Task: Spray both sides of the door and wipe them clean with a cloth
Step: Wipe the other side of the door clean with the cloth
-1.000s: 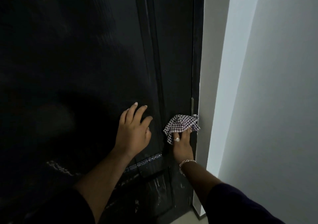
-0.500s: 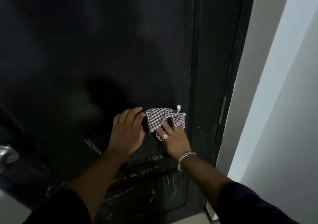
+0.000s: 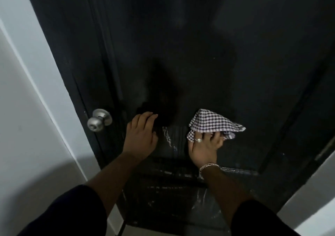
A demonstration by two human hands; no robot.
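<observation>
A black door (image 3: 190, 54) fills most of the head view, with wet streaks on its lower panel. My right hand (image 3: 204, 147) presses a checked cloth (image 3: 211, 122) flat against the door near its middle. It wears a ring and a chain bracelet. My left hand (image 3: 141, 136) rests flat on the door to the left of the cloth, fingers together, holding nothing. No spray bottle is in view.
A round silver door knob (image 3: 98, 120) sticks out at the door's left edge, just left of my left hand. White walls (image 3: 27, 108) flank the door on both sides. A hinge (image 3: 324, 151) shows at the lower right edge. Light floor lies below.
The view has swung left, bringing the knob into sight. My right hand has slid the cloth from the hinge edge toward the door's middle. My left hand stays flat on the door.
</observation>
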